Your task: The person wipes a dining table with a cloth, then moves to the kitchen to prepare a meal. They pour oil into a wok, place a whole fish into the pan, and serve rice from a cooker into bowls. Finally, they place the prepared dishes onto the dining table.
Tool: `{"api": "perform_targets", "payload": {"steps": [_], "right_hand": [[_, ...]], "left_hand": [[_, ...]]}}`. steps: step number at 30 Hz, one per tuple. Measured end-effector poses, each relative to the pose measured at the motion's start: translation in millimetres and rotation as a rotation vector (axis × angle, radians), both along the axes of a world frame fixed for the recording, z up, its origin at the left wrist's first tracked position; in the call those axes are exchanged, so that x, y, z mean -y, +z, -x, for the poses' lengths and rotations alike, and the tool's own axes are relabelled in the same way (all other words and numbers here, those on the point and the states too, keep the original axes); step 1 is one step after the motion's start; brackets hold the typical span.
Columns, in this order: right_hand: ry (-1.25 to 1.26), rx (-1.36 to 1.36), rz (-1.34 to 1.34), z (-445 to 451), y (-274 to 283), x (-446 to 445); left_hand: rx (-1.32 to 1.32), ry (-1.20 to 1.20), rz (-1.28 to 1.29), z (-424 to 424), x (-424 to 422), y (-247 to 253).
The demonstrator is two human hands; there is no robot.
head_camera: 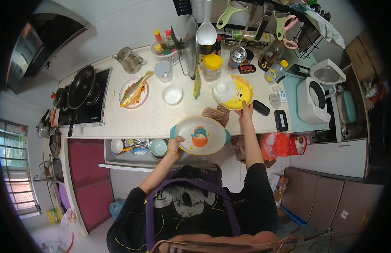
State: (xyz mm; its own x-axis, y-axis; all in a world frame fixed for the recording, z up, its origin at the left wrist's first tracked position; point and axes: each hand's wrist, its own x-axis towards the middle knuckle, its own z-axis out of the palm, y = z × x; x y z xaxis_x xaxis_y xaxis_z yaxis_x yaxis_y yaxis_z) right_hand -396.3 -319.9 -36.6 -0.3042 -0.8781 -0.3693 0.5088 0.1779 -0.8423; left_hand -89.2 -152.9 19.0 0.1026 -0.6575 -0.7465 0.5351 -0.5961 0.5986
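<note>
My left hand (175,144) grips the left end of an oval dish (211,132) with teal handles and a cartoon print inside. I hold this dish tilted above the open drawer (132,163), at the counter's front edge. Farther right, my right hand (246,110) grasps the near rim of a yellow lion-face plate (243,95). A white bowl or lid (223,88) covers the left part of that plate; which it is I cannot tell. A brown striped oven mitt (219,115) lies between the two dishes.
A whole fish (135,91) lies on a plate (147,95) beside a small white bowl (172,95). A wok (82,87) rests on the stove at left. The drawer holds bowls (158,148) and cutlery. A rice cooker (312,101) stands with its lid raised at right.
</note>
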Motion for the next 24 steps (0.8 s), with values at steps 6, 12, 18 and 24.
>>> {"api": "perform_targets", "payload": {"steps": [6, 12, 18, 24], "right_hand": [[0.162, -0.074, -0.069, 22, 1, 10], [0.219, -0.119, -0.109, 45, -8, 11], [0.349, -0.402, -0.148, 57, 12, -45], [0.445, -0.722, 0.057, 90, -14, -100]], "left_hand": [[0.030, -0.039, 0.015, 16, 8, -24], [-0.047, -0.035, 0.014, 53, 26, -40], [-0.081, -0.065, 0.010, 70, 47, -79], [-0.139, -0.276, -0.069, 118, 58, -53]]}}
